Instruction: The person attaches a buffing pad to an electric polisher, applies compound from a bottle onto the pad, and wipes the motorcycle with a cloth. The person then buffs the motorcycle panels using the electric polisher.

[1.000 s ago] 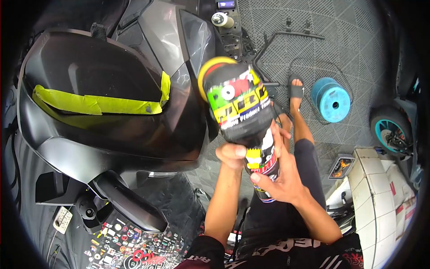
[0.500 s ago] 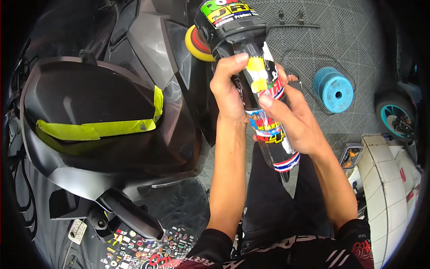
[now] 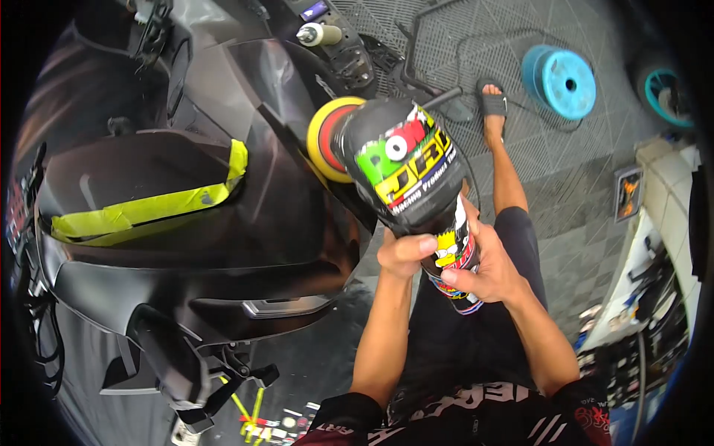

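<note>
Both of my hands grip a black electric polisher (image 3: pixel 405 167) covered in colourful stickers. My left hand (image 3: pixel 405 251) is closed around the body just behind the head, its thumb lying across the top. Lower on the sticker-covered body, my right hand (image 3: pixel 487 264) is closed, thumb on the near side. A round yellow and red pad (image 3: pixel 333 140) faces left from the polisher's head, at the edge of a dark motorcycle panel (image 3: pixel 279 82); whether they touch I cannot tell. Yellow-green masking tape (image 3: pixel 141 212) runs along the motorcycle's dark front bodywork (image 3: pixel 193 256).
A blue spool-like drum (image 3: pixel 561 82) stands on the grey tiled floor. A white-capped bottle (image 3: pixel 320 34) lies on dark parts at the top. A sandalled foot (image 3: pixel 492 104) is beyond the polisher. On the right are a wheel with a teal rim (image 3: pixel 666 97) and a picture-like panel (image 3: pixel 628 195).
The polisher has moved down in view, its head tipping toward me so that its sticker shows. My hands moved down with it. The view has shifted, bringing the bottle and sandalled foot into sight.
</note>
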`<action>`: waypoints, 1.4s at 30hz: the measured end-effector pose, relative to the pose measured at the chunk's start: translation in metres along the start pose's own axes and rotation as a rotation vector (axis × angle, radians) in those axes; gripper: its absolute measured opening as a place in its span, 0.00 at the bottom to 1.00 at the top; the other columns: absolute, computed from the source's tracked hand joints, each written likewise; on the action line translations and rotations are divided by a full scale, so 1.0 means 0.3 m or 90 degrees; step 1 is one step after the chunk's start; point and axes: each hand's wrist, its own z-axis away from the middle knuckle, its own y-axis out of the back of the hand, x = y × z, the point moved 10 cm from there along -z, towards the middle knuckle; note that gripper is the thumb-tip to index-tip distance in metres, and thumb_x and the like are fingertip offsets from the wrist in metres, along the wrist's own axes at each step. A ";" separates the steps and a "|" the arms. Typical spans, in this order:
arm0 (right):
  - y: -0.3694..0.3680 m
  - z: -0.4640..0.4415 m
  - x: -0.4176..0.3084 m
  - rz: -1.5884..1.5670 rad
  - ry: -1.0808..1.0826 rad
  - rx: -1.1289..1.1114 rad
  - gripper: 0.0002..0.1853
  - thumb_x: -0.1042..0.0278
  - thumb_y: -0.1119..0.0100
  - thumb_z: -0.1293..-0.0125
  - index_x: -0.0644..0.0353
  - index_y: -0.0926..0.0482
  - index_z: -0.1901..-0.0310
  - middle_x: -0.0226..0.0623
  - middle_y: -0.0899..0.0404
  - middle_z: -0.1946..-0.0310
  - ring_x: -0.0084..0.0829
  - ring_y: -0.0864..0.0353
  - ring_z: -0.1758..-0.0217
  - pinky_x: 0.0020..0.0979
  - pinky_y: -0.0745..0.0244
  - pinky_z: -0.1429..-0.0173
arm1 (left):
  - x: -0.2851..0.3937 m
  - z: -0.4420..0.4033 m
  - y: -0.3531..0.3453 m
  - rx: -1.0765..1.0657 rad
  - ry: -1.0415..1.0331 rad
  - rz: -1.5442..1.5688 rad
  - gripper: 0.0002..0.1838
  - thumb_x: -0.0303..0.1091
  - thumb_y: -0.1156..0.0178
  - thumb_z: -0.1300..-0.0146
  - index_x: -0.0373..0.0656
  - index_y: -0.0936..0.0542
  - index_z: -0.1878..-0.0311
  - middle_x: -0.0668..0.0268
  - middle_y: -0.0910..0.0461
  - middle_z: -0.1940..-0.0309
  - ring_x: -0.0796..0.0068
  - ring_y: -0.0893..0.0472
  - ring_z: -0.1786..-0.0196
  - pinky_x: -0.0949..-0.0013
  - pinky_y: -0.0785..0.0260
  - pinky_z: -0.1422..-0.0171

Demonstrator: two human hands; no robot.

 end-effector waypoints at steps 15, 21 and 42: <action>-0.023 -0.060 -0.045 -0.007 0.166 0.073 0.32 0.55 0.21 0.43 0.73 0.23 0.47 0.44 0.14 0.57 0.34 0.16 0.51 0.37 0.25 0.38 | 0.061 -0.044 0.003 -0.090 -0.065 0.066 0.38 0.57 0.39 0.47 0.31 0.28 0.45 0.48 0.18 0.64 0.57 0.18 0.57 0.50 0.28 0.37; -0.025 0.086 0.087 0.019 0.136 0.115 0.31 0.57 0.21 0.46 0.72 0.22 0.47 0.45 0.14 0.55 0.38 0.15 0.47 0.39 0.30 0.30 | -0.104 0.098 0.045 -0.047 0.025 -0.022 0.39 0.55 0.35 0.55 0.32 0.27 0.47 0.48 0.19 0.67 0.57 0.18 0.60 0.54 0.30 0.36; -0.017 0.086 0.142 0.001 0.121 0.110 0.32 0.54 0.20 0.50 0.71 0.22 0.53 0.43 0.14 0.69 0.39 0.11 0.63 0.36 0.20 0.51 | -0.096 0.074 0.025 -0.071 0.021 -0.080 0.37 0.57 0.34 0.57 0.35 0.27 0.51 0.53 0.19 0.71 0.60 0.19 0.65 0.53 0.29 0.41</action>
